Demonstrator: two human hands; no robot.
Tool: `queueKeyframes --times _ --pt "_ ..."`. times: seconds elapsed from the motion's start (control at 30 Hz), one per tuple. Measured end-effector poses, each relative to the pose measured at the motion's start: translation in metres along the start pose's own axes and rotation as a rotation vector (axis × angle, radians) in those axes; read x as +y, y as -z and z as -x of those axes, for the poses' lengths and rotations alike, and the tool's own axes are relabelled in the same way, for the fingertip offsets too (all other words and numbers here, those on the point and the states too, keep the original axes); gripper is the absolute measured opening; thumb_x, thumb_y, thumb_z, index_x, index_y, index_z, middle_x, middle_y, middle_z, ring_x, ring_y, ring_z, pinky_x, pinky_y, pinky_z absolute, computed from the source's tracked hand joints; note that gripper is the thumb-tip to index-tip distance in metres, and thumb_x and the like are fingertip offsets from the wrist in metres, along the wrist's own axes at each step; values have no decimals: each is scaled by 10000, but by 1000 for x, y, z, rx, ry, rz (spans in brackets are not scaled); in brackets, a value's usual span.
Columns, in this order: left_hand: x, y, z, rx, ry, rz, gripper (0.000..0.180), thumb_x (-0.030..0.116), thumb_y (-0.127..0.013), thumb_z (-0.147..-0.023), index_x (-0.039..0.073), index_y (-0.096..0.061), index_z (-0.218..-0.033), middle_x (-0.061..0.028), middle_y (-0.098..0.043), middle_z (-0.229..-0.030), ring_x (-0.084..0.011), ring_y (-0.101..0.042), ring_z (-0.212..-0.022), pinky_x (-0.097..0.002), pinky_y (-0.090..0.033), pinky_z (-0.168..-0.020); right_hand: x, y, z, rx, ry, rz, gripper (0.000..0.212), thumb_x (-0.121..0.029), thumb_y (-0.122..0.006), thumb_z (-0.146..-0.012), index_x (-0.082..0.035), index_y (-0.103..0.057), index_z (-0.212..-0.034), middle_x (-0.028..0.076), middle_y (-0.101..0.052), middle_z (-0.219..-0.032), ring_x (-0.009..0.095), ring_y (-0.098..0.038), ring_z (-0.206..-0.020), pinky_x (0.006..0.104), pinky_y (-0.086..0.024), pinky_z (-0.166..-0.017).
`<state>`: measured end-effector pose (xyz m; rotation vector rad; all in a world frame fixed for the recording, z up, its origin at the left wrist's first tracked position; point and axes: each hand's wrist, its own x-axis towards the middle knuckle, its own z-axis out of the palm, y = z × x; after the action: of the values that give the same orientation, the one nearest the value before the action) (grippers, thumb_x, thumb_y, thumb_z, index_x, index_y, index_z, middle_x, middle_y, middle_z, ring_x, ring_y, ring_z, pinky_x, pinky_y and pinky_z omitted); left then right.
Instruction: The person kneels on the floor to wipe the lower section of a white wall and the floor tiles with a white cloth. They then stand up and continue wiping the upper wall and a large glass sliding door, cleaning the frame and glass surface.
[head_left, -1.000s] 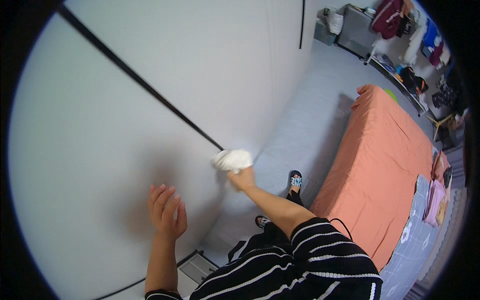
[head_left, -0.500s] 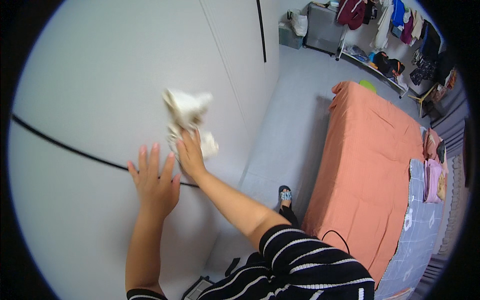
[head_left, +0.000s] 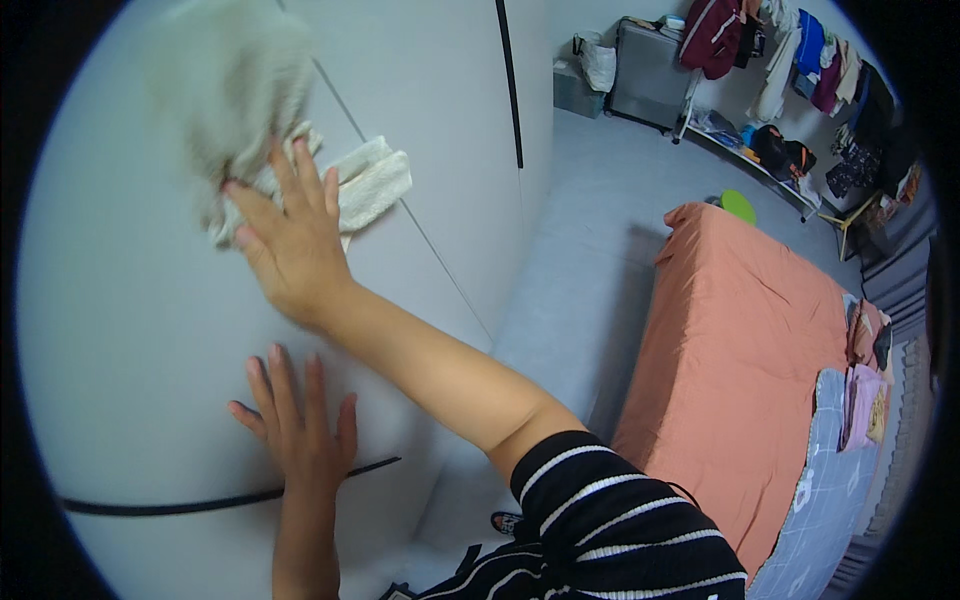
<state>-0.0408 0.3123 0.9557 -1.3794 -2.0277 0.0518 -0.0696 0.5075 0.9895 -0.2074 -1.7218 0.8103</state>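
A cream-white cleaning cloth (head_left: pixel 372 184), crumpled and partly smeared by motion, lies against the pale wardrobe door (head_left: pixel 120 330). My right hand (head_left: pixel 292 240) presses on it, fingertips dug into the folds, and the loose upper part flares out beyond them. Lower down, my left hand (head_left: pixel 298 425) rests on the door with fingers spread, holding nothing. Its wrist crosses a long black handle strip (head_left: pixel 190 507).
Right of the wardrobe runs a grey floor (head_left: pixel 575 230), then a bed with an orange cover (head_left: pixel 735 340). Farther back stand a grey suitcase (head_left: pixel 642 75), a clothes rack with a low shelf (head_left: pixel 745 150) and a green round object (head_left: pixel 738 207).
My right hand has swept the cloth up and left across the door. The view has shifted, so the black strip sits lower. My left hand stays flat on the door, now above the strip.
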Motion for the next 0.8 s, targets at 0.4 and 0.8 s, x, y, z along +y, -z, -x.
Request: queueKeyframes --times 0.4,0.8 --pt "9 -80 -52 158 72 -519 568 510 -483 -916 238 -441 -1413 -224 -190 -1562 -509 -21 -1432 -588 138 -1109 240 -2 176 495 -1421 -800 565 -211 -353 -1009 -24 -177 -1511 182 -220 -1552 309 -223 -1427 386 -185 -1160" --pt "14 -75 -57 135 63 -555 646 535 -438 -931 226 -342 -1490 -228 -153 -1570 -514 -4 -1430 -595 121 -1110 172 58 -67 69 -231 123 391 -252 -510 -935 -143 -529 -1310 238 -305 -1496 430 -178 -1424 650 -117 -1082"
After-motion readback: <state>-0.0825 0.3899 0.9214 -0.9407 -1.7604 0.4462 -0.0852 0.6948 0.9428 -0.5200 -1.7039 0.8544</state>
